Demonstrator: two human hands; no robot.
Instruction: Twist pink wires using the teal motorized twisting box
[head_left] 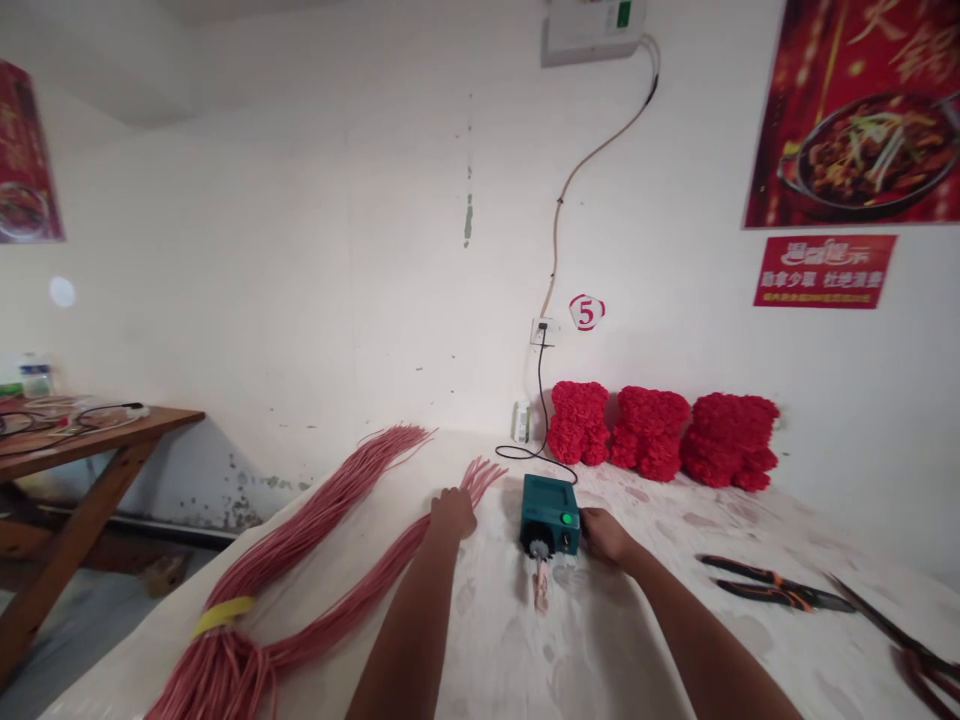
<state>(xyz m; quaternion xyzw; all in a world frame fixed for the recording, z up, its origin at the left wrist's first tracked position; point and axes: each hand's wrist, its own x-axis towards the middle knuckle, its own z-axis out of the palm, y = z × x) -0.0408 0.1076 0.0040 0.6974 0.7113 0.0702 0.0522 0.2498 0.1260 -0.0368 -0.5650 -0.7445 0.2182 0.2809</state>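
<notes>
A white-covered tabletop carries a long bundle of pink cords, banded in yellow, whose strands lie under the curled fingers of the left hand. A teal electrical box sits touching the right hand's fingers, held together; any pinch cannot be told. Orange-handled pliers lie well right of them.

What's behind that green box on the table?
Behind the green box, a black cord loops up to a wall socket, and three red flower bears sit against the wall. The tabletop under the box is covered.
</notes>
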